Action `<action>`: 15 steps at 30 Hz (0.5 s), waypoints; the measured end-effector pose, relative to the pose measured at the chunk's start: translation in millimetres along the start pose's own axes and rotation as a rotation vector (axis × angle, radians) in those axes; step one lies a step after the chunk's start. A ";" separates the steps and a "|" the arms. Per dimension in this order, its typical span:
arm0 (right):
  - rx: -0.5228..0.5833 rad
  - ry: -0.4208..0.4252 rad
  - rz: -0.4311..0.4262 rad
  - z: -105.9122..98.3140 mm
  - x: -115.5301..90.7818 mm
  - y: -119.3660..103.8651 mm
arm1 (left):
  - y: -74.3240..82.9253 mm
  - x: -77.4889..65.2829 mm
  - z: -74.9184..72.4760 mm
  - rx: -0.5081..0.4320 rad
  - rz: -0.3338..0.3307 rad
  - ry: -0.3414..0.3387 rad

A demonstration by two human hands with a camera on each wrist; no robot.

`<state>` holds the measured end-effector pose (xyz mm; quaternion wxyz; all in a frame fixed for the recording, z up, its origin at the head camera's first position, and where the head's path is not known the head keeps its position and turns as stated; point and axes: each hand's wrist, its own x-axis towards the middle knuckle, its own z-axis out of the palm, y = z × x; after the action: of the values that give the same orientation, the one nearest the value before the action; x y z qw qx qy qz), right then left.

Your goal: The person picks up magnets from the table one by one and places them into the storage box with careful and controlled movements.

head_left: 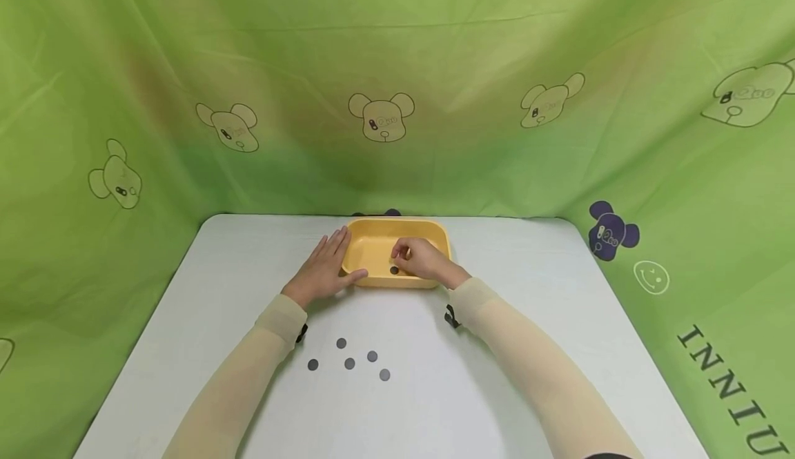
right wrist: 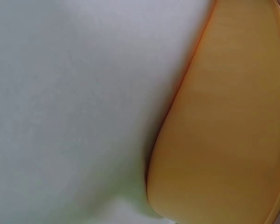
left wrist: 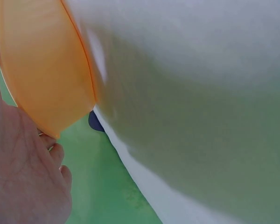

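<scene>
A yellow rectangular tub (head_left: 397, 282) stands at the back of the white table. My left hand (head_left: 319, 272) rests against its left end, fingers extended along the side and thumb over the front rim. In the left wrist view, the palm (left wrist: 23, 172) lies beside the tub's wall (left wrist: 46, 60). My right hand (head_left: 422, 259) reaches inside over the front rim, its thumb and index finger bent toward each other. Just below those fingertips is a small dark disc (head_left: 394, 270); whether they pinch anything is too small to tell. The right wrist view shows mainly the tub's outer wall (right wrist: 219, 121).
Several small grey discs lie scattered on the table in front of the tub, among them a dark one (head_left: 313, 364) at left and a paler one (head_left: 385, 375) at right. Green printed cloth (head_left: 385, 176) hangs behind and beside the table (head_left: 509, 252).
</scene>
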<state>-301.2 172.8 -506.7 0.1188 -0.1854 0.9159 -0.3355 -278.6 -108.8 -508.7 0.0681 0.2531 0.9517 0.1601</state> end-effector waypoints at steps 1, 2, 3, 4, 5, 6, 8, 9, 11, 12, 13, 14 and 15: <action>-0.009 0.010 -0.006 -0.3 -0.1 -0.1 | -0.2 0.2 0.1 -0.003 -0.001 0.001; -0.021 0.020 -0.015 -0.7 -0.2 -0.2 | -0.3 0.4 0.2 -0.003 -0.002 0.001; -0.033 0.032 -0.023 -1.0 -0.3 -0.4 | -0.4 0.5 0.2 -0.003 -0.003 0.000; -0.042 0.044 -0.031 -1.3 -0.5 -1.0 | -0.3 0.6 0.3 -0.003 -0.004 -0.001; -0.050 0.054 -0.039 -1.6 -0.6 -1.4 | -0.2 0.7 0.4 -0.002 -0.004 -0.001; -0.058 0.064 -0.046 -1.8 -1.0 -1.9 | -0.1 0.6 0.3 -0.005 -0.004 0.001; -0.065 0.083 -0.061 -2.5 -2.3 -3.4 | 0.2 0.5 0.4 -0.005 -0.004 0.000; -0.063 0.090 -0.066 -3.1 -3.4 -4.6 | 0.3 0.3 0.5 -0.006 -0.004 0.001; -0.059 0.101 -0.079 -4.4 -6.1 -6.9 | 0.5 0.0 0.5 -0.009 -0.004 0.002; -0.058 0.105 -0.084 -5.3 -7.8 -8.3 | 0.5 -0.1 0.4 -0.010 -0.005 0.002; -0.055 0.108 -0.088 -6.3 -9.8 -9.8 | 0.6 -0.1 0.5 -0.009 -0.006 0.001; -0.052 0.111 -0.093 -7.4 -12.1 -11.6 | 0.6 0.0 0.5 -0.009 -0.006 0.002; -0.051 0.113 -0.098 -8.2 -14.4 -12.9 | 0.6 -0.1 0.5 -0.007 -0.006 0.002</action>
<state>-287.6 174.4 -490.7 0.0458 -0.2138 0.9193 -0.3272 -278.1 -108.2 -509.0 0.0685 0.2500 0.9519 0.1635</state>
